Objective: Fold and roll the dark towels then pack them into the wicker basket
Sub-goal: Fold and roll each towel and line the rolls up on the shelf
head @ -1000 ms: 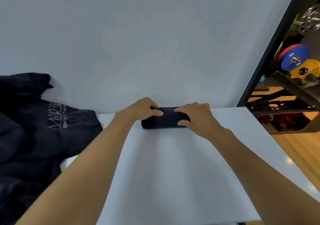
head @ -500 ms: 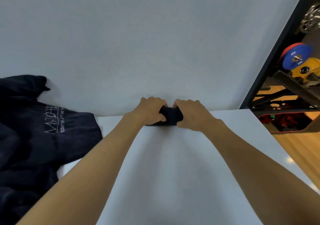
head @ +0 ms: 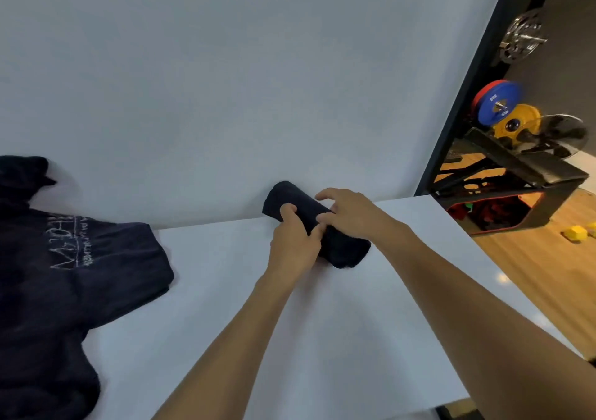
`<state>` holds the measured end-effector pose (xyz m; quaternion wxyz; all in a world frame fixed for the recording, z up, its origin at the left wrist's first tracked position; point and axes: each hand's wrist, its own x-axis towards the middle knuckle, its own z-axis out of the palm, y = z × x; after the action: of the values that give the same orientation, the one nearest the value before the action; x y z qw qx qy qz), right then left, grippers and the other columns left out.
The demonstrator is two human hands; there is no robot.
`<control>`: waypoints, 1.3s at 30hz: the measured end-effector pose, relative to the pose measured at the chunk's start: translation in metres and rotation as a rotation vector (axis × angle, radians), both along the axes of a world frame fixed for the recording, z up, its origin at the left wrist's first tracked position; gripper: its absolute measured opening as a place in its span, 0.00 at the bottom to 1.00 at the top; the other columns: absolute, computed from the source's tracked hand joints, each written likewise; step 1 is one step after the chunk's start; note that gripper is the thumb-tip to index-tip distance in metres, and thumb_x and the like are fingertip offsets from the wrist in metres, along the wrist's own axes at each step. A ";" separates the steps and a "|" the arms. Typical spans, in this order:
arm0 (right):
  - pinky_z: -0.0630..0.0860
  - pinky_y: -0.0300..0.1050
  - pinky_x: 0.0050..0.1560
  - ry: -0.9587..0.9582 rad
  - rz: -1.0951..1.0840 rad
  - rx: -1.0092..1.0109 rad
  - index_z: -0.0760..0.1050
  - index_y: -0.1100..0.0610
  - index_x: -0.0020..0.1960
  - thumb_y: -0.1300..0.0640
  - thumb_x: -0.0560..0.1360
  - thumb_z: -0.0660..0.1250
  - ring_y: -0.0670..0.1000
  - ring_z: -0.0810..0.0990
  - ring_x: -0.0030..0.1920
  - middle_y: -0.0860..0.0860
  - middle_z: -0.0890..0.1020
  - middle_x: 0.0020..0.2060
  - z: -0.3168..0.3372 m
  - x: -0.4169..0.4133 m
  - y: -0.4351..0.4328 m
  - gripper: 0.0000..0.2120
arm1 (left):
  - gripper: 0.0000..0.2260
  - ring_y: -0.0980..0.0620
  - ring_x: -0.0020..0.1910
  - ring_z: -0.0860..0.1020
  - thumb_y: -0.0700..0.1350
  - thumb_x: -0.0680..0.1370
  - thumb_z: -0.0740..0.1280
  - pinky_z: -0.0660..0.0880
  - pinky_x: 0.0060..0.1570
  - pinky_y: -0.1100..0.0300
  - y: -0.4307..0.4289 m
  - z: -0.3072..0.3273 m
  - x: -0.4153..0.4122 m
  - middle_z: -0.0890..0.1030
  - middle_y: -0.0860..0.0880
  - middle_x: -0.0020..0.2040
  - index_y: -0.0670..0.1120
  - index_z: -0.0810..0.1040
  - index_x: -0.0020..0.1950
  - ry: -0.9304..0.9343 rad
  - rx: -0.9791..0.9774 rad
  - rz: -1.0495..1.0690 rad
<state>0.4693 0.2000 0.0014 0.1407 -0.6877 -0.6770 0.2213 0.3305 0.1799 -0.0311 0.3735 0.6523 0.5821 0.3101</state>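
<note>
A dark rolled towel (head: 346, 250) lies slanted near the far edge of the white table (head: 322, 339), one end raised toward the wall. My left hand (head: 295, 245) grips the roll from its near left side, fingers curled over it. My right hand (head: 350, 214) holds the roll from the right, thumb and fingers around its middle. A heap of dark towels (head: 64, 274) with pale lettering lies on the left of the table. No wicker basket is in view.
A white wall (head: 225, 80) rises right behind the table. To the right stands a black rack (head: 522, 168) with blue and yellow weight plates (head: 509, 113) over a wooden floor (head: 548, 274). The table's right edge runs diagonally.
The roll lay crosswise along the far edge; it has turned to a slant with its far end lifted. Both hands shifted from pressing on top to gripping its middle.
</note>
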 end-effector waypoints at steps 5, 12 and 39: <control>0.71 0.44 0.51 -0.011 -0.178 0.103 0.69 0.50 0.70 0.51 0.80 0.59 0.54 0.78 0.56 0.51 0.79 0.60 -0.012 0.015 -0.026 0.19 | 0.27 0.46 0.65 0.73 0.46 0.82 0.58 0.71 0.61 0.57 -0.013 -0.009 0.034 0.72 0.45 0.69 0.48 0.52 0.79 -0.090 0.030 -0.081; 0.74 0.46 0.52 0.044 -0.499 0.159 0.75 0.52 0.63 0.53 0.80 0.60 0.50 0.77 0.50 0.51 0.81 0.56 -0.016 0.099 -0.051 0.13 | 0.24 0.44 0.69 0.70 0.46 0.83 0.57 0.68 0.68 0.52 -0.010 -0.005 0.130 0.71 0.43 0.71 0.48 0.55 0.79 -0.029 0.077 -0.263; 0.76 0.41 0.52 0.536 -0.094 0.506 0.79 0.51 0.54 0.60 0.78 0.63 0.46 0.80 0.47 0.47 0.82 0.50 0.011 -0.035 -0.029 0.10 | 0.04 0.44 0.43 0.79 0.42 0.77 0.64 0.77 0.43 0.52 -0.010 0.042 0.002 0.81 0.45 0.41 0.43 0.77 0.45 0.364 0.147 -0.200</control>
<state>0.4344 0.1714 0.0128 0.4884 -0.5791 -0.6172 0.2125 0.3323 0.1699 0.0113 0.2428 0.7774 0.5481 0.1904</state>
